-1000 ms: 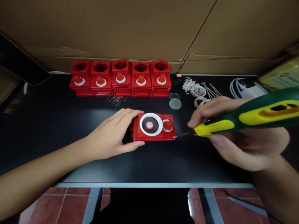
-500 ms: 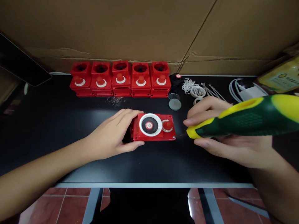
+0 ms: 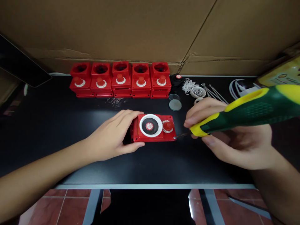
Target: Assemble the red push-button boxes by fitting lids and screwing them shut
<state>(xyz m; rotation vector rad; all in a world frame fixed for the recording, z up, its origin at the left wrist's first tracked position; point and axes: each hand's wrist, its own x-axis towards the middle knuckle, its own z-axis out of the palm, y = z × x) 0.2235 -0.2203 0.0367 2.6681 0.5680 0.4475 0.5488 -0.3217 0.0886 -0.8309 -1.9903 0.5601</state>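
Note:
My left hand [image 3: 117, 134] grips the left end of a red plastic box [image 3: 154, 137], thumb in front and fingers behind. On the box's top are a white ring around a black disc [image 3: 150, 125] with a red and white centre, and a red knob [image 3: 167, 125] in a white collar. My right hand [image 3: 225, 134] is closed around a green and yellow screwdriver [image 3: 246, 109]. Its thin shaft points left to a small screw [image 3: 174, 137] at the box's near right corner. The blurred tip seems to meet the screw.
Several similar red boxes [image 3: 140, 81] stand along the back. Right of them lie round glass discs [image 3: 175, 105], a white chain [image 3: 188, 86], a small cup of screws [image 3: 198, 92], cable ties [image 3: 214, 93] and a coiled white cable [image 3: 234, 89]. A dark screen [image 3: 21, 62] stands left.
The screwdriver's handle has tilted and shifted slightly in my right hand, whose fingers and thumb have changed position on it. My left hand and the red box stay where they were.

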